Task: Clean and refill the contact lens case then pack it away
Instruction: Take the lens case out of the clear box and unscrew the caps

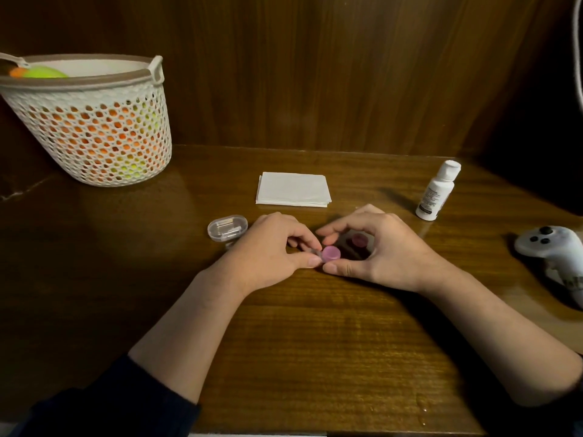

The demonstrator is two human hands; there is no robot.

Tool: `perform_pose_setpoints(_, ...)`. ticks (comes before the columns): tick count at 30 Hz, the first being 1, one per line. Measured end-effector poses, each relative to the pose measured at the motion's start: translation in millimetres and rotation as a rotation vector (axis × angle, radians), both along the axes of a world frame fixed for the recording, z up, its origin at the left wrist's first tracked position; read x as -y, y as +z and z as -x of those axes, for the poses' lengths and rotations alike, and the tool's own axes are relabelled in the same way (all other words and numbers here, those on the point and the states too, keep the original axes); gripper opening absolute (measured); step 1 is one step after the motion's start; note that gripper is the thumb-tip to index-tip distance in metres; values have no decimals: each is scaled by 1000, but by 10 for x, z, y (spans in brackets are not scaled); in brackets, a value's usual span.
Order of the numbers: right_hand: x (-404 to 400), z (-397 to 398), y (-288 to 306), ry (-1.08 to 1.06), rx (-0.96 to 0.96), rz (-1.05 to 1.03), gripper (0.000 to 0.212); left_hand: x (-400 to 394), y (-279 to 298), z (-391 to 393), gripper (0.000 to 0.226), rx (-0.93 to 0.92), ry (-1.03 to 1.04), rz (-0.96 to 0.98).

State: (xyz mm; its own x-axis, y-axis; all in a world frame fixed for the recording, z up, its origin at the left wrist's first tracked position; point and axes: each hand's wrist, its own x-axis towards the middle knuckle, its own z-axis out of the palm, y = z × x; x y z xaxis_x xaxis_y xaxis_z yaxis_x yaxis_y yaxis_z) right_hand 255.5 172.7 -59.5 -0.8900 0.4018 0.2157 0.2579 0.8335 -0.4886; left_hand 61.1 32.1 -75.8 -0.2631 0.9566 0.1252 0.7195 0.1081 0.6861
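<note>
A contact lens case with two pink caps lies on the wooden table between my hands; its near cap (331,252) shows plainly, the far cap (358,239) sits in shadow under my right palm. My left hand (271,247) pinches the clear end of the case beside the near cap. My right hand (378,247) arches over the case, thumb and forefinger pinching the near cap. A white solution bottle (437,190) stands upright to the right. A folded white tissue (293,188) lies behind my hands. A small clear oval box (227,229) sits left of my left hand.
A white perforated basket (94,121) holding orange and green things stands at the back left. A white game controller (555,250) lies at the right edge. A wooden wall panel closes off the back of the table. A few drops of liquid (422,408) glisten near the front edge.
</note>
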Motion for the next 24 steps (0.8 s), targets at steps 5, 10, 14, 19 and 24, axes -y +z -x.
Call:
perform_pose_setpoints(5,-38,-2,1,-14,19,-28,62,8,6,-5,14,7,7,15)
perform_pose_setpoints(10,-43,28,-34,-10,53,-69,52,-1,8,-5,15,10,-4,1)
perform_pose_setpoints(14,-29,37,-30,12,32,-57,43,-2,6,4,16,12,-4,10)
perform_pose_setpoints(19,-54,-8,-25,16,-99,24,33,-6,-2,7,16,17,-2,13)
perform_pose_setpoints(24,-139,-129,38,-71,-273,103,18,-12,-25,15,15,-4,-2,0)
